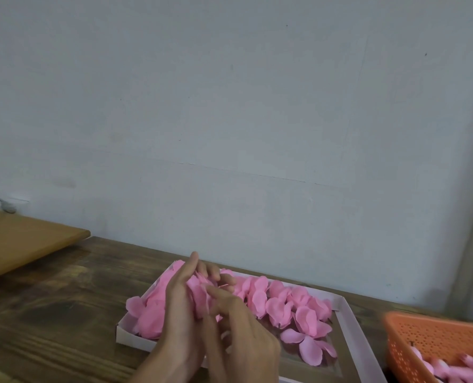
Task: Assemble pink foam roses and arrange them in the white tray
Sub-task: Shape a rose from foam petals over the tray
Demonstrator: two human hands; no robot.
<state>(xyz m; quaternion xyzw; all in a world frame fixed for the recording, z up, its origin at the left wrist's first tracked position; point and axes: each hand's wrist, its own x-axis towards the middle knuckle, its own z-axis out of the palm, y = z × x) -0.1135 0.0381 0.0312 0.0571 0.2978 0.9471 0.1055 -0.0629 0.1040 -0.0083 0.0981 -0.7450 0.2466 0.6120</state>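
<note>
A white tray (351, 324) lies on the dark wooden table, holding many loose pink foam petals (299, 305). Both my hands hover over its left half. My left hand (178, 308) is upright with fingers stretched along a bunch of pink petals (198, 294), and my right hand (241, 327) meets it from the right, its fingers curled on the same bunch. The view is blurred, so the exact grip of each finger is unclear. Part of the tray's near edge is hidden by my wrists.
An orange perforated basket (434, 338) with more pink pieces stands at the right edge. A lighter wooden board (22, 244) lies at the far left, with a white cable (0, 203) behind it. A pale wall backs the table.
</note>
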